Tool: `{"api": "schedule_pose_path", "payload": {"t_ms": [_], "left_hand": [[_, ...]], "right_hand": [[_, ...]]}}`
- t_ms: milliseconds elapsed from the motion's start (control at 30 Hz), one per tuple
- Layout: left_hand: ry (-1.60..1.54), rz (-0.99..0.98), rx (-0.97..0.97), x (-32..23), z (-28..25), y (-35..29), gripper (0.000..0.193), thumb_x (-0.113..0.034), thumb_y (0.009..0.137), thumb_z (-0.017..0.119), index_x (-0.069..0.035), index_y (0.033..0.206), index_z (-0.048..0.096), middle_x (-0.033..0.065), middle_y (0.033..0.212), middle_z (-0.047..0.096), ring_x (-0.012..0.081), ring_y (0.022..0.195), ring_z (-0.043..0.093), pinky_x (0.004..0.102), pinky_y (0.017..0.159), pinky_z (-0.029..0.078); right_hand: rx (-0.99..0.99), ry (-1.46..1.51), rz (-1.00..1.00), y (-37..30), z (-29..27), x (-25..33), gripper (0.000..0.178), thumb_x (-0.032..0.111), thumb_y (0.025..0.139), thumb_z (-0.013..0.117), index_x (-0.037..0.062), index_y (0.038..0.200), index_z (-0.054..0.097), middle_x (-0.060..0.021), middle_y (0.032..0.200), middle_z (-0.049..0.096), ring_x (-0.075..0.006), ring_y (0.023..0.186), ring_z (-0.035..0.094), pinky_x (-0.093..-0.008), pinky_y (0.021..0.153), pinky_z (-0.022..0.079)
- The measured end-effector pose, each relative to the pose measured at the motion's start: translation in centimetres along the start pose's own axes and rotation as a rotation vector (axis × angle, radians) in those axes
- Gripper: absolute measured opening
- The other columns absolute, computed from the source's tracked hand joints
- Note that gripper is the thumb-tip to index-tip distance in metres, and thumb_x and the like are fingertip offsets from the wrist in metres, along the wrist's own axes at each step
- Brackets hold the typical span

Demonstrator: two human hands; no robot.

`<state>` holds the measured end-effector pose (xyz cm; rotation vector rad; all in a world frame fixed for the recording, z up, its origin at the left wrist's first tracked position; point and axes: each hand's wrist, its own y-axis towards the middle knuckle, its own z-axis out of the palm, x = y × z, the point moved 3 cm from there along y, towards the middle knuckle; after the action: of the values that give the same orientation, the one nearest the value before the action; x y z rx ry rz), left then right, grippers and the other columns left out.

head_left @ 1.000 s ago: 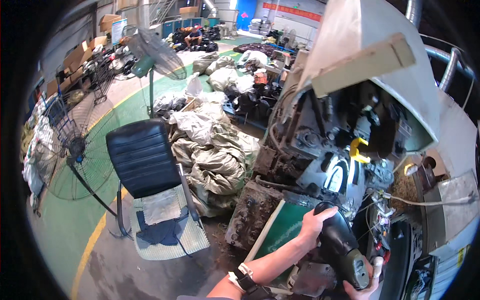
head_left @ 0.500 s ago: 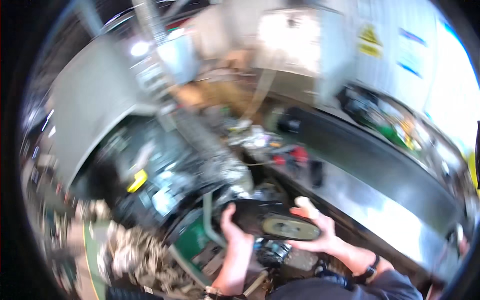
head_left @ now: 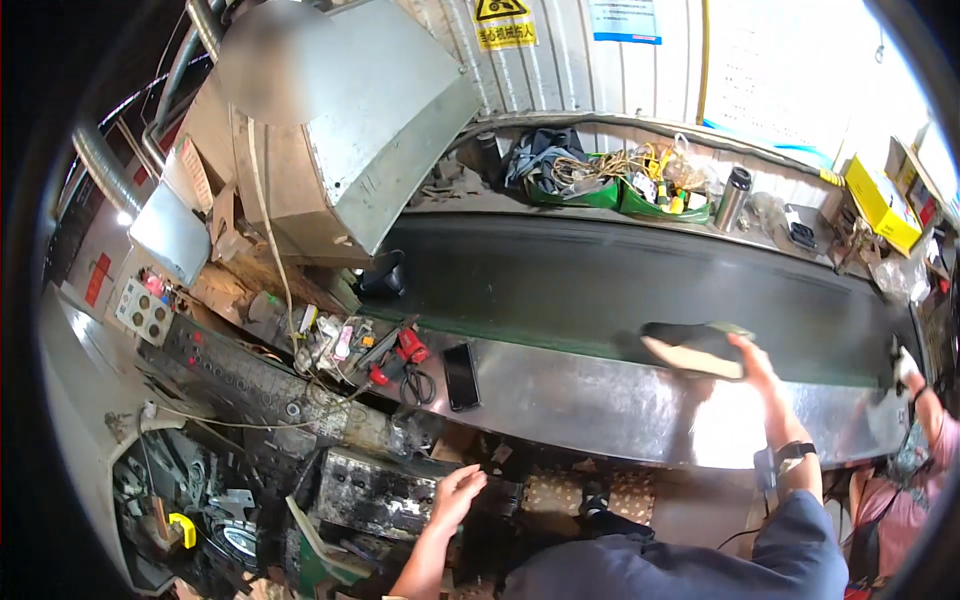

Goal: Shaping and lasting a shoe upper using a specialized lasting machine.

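My right hand (head_left: 757,367) grips one end of a dark shoe (head_left: 697,357) with a pale tan sole. It holds the shoe low over the front part of the conveyor belt (head_left: 560,300), beside the shiny metal ledge (head_left: 560,395). Whether the shoe touches the belt I cannot tell. My left hand (head_left: 458,497) is empty, its fingers loosely stretched, in front of the ledge and above a dirty metal machine part (head_left: 380,495). A black shoe-like item (head_left: 383,275) lies at the belt's left end.
On the ledge are a black phone (head_left: 461,377), scissors (head_left: 417,385) and a red tool (head_left: 408,350). Green bins (head_left: 575,192) and a steel flask (head_left: 733,198) stand behind the belt. A metal hood (head_left: 400,130) covers its left end. At right, a co-worker's gloved hand (head_left: 906,366) reaches the belt.
The view has swung right. Both hands held the shoe before; my left hand has let go, and my right hand has carried the shoe over to the belt.
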<state>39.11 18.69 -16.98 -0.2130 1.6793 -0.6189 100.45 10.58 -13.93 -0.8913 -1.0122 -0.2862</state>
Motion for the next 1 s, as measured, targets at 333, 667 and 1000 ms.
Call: {"api": "schedule_pose_path", "payload": {"t_ms": [333, 667, 1000], "left_hand": [[0.205, 0.016, -0.184, -3.4, -6.9, 11.4, 0.045, -0.022, 0.091, 0.076, 0.002, 0.128, 0.064, 0.0036, 0.100, 0.070, 0.0120, 0.091, 0.064, 0.0286, 0.078, 0.052], [0.842, 0.493, -0.453, -22.0, -9.6, 40.7, 0.088, -0.023, 0.078, 0.079, 0.000, 0.150, 0.034, 0.0302, 0.146, 0.045, 0.0444, 0.136, 0.045, 0.0462, 0.115, 0.037], [1.155, 0.396, 0.409, -30.1, -7.6, 56.7, 0.026, -0.025, 0.077, 0.078, 0.001, 0.078, 0.074, 0.0105, 0.076, 0.072, 0.0174, 0.072, 0.068, 0.0357, 0.066, 0.051]], "right_hand": [[-0.778, -0.514, -0.548, 10.9, -18.4, -2.0, 0.091, 0.013, 0.088, 0.075, 0.0042, 0.159, 0.019, -0.0162, 0.134, 0.056, -0.0249, 0.112, 0.060, -0.0342, 0.104, 0.044], [0.493, -0.957, -0.429, -0.8, 23.9, -13.7, 0.028, 0.009, 0.094, 0.069, 0.0002, 0.120, 0.070, -0.0144, 0.107, 0.074, -0.0227, 0.096, 0.073, -0.0366, 0.085, 0.060], [0.242, -0.414, 0.032, 2.7, 29.4, -10.9, 0.075, 0.030, 0.095, 0.073, 0.0208, 0.159, 0.034, -0.0082, 0.114, 0.070, -0.0206, 0.099, 0.067, -0.0382, 0.092, 0.053]]}}
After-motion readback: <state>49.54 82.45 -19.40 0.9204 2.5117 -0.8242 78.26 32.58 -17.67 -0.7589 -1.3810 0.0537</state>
